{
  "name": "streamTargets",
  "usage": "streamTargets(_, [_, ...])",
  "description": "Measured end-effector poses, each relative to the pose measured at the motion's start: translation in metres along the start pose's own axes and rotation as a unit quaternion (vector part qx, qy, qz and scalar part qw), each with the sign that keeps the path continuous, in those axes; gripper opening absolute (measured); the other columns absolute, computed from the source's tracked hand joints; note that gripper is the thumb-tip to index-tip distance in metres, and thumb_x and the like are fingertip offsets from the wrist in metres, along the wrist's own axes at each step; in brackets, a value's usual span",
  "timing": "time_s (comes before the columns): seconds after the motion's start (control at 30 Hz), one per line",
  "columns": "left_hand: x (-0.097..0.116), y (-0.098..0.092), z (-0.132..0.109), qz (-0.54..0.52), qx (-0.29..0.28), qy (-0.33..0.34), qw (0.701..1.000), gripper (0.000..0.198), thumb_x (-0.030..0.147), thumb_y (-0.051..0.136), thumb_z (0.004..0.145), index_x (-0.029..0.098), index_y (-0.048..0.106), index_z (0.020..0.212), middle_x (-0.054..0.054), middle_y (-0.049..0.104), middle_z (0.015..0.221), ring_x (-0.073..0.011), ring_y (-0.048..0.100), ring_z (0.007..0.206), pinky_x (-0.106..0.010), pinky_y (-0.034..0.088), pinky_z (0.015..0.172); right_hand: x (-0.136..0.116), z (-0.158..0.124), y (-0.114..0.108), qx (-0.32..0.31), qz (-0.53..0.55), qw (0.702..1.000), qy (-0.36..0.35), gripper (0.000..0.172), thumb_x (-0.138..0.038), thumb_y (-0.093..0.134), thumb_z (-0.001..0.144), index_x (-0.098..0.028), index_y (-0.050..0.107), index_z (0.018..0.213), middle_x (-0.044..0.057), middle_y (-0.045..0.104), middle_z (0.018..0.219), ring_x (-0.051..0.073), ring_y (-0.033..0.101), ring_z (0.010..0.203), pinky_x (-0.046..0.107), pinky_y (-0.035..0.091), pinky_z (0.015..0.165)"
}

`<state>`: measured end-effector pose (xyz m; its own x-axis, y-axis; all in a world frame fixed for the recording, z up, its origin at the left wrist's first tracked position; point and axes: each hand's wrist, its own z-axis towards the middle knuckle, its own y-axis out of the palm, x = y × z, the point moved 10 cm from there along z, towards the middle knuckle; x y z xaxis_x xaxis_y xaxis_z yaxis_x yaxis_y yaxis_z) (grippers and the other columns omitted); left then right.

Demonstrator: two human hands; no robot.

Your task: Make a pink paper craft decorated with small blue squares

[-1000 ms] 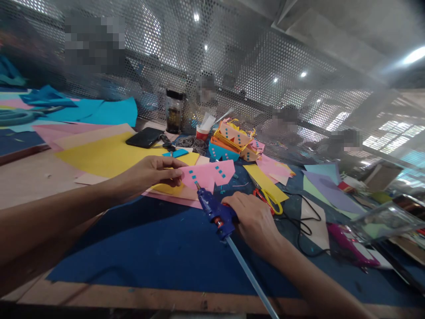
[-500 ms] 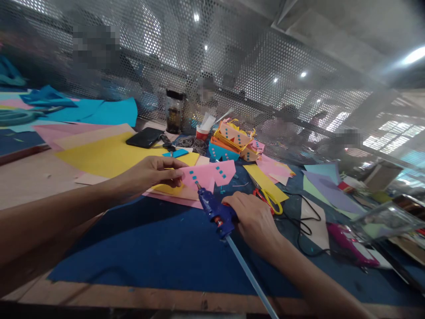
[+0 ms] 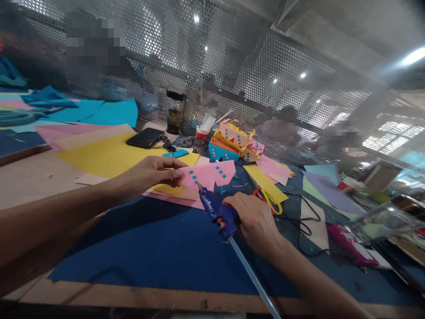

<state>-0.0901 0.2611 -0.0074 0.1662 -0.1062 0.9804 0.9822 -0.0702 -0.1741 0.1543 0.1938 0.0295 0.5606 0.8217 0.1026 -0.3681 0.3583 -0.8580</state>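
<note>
Between the thumb and fingers of my left hand (image 3: 156, 174) is the left end of a pink paper cutout (image 3: 207, 175), notched along its lower edge and dotted with small blue squares. My right hand (image 3: 255, 219) is wrapped round the grip of a blue hot glue gun (image 3: 217, 212). The gun's metal nozzle points up and left, at or very close to the lowest left blue square; I cannot tell if it touches. A long clear glue stick (image 3: 254, 279) sticks out of the gun's back end toward the front edge. Beneath the cutout lie pink and yellow papers.
Scissors with yellow handles (image 3: 274, 204) lie on a yellow strip (image 3: 262, 177) right of the cutout. Behind stand finished-looking paper pieces (image 3: 234, 135), a red cup (image 3: 202, 133) and a jar (image 3: 175, 113). A phone (image 3: 145, 138) rests at left. A black cord (image 3: 300, 226) runs right. People are behind the mesh.
The glue gun has shifted very slightly to the right and its back end has tipped a little. My left hand and the pink cutout stay in place.
</note>
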Motion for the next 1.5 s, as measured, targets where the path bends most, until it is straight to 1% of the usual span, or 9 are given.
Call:
streamTargets(0.3, [0.002,0.001,-0.001,-0.002,0.005,0.001,1.0,0.04,0.054,0.092,0.076,0.022,0.087,0.1,-0.007,0.079,0.087,-0.0207,0.071,0.079,-0.032,0.063,0.076,-0.002,0.0,0.0,-0.001,0.011,1.0,0.001,0.021,-0.006,0.057,0.1,-0.018,0.07,0.111,0.006,0.075,0.095,0.022,0.066,0.081,0.033,0.042,0.074])
streamTargets(0.43, [-0.001,-0.004,0.002,-0.025,0.011,0.003,1.0,0.042,0.052,0.093,0.077,0.021,0.086,0.104,-0.006,0.078,0.084,-0.019,0.07,0.078,-0.032,0.063,0.077,0.001,-0.004,-0.003,0.011,0.016,1.0,0.005,0.016,-0.011,0.063,0.099,-0.018,0.07,0.111,0.006,0.075,0.093,0.022,0.066,0.078,0.033,0.041,0.072])
streamTargets(0.53, [-0.004,-0.008,0.004,-0.047,0.015,0.005,0.999,0.043,0.05,0.094,0.077,0.02,0.086,0.106,-0.005,0.079,0.085,-0.0178,0.071,0.078,-0.031,0.063,0.078,0.014,-0.012,-0.009,0.027,0.011,0.999,0.028,0.015,-0.015,0.066,0.098,-0.02,0.07,0.112,0.005,0.076,0.093,0.023,0.066,0.077,0.034,0.041,0.071])
streamTargets(0.73, [-0.007,-0.011,0.005,-0.078,0.018,0.007,0.997,0.042,0.048,0.095,0.078,0.021,0.086,0.108,-0.005,0.079,0.085,-0.0157,0.07,0.076,-0.027,0.061,0.078,0.047,-0.028,-0.022,0.032,-0.01,0.994,0.102,0.025,-0.012,0.062,0.095,-0.02,0.067,0.118,0.007,0.08,0.104,0.025,0.074,0.088,0.033,0.047,0.076])
streamTargets(0.8, [-0.006,-0.01,0.005,-0.079,0.012,0.012,0.997,0.04,0.048,0.094,0.08,0.022,0.086,0.109,-0.004,0.079,0.085,-0.0151,0.069,0.077,-0.026,0.06,0.077,0.044,-0.028,-0.024,0.033,0.01,0.994,0.101,0.026,-0.012,0.061,0.094,-0.02,0.067,0.117,0.007,0.08,0.104,0.024,0.075,0.088,0.032,0.048,0.076])
streamTargets(0.93, [-0.006,-0.009,0.005,-0.073,0.01,0.017,0.997,0.04,0.049,0.093,0.08,0.022,0.085,0.109,-0.004,0.079,0.086,-0.016,0.07,0.077,-0.027,0.061,0.078,0.017,-0.015,-0.022,0.031,0.063,0.996,0.063,0.028,-0.009,0.061,0.09,-0.021,0.067,0.114,0.006,0.081,0.103,0.022,0.075,0.086,0.031,0.049,0.076])
streamTargets(1.07, [-0.006,-0.006,0.004,-0.058,0.01,0.021,0.998,0.043,0.053,0.094,0.078,0.021,0.084,0.106,-0.005,0.08,0.086,-0.0185,0.072,0.078,-0.031,0.063,0.079,-0.003,0.004,-0.008,-0.01,0.059,0.997,0.049,0.03,-0.008,0.067,0.089,-0.022,0.068,0.115,0.005,0.081,0.103,0.023,0.075,0.089,0.031,0.048,0.077])
streamTargets(1.23, [-0.005,-0.004,0.004,-0.048,0.004,0.022,0.999,0.043,0.051,0.094,0.078,0.02,0.083,0.106,-0.005,0.08,0.084,-0.0168,0.071,0.077,-0.029,0.062,0.079,0.001,0.008,0.003,-0.014,0.061,0.997,0.056,0.031,-0.007,0.07,0.089,-0.02,0.069,0.117,0.007,0.081,0.108,0.024,0.075,0.092,0.033,0.048,0.078])
streamTargets(1.5, [0.001,-0.005,0.001,-0.016,0.021,0.016,1.0,0.043,0.051,0.091,0.079,0.019,0.084,0.107,-0.006,0.081,0.085,-0.0198,0.073,0.077,-0.035,0.065,0.081,0.005,0.003,0.006,-0.022,0.065,0.996,0.056,0.028,-0.011,0.069,0.091,-0.021,0.068,0.118,0.007,0.081,0.108,0.024,0.075,0.093,0.033,0.049,0.081])
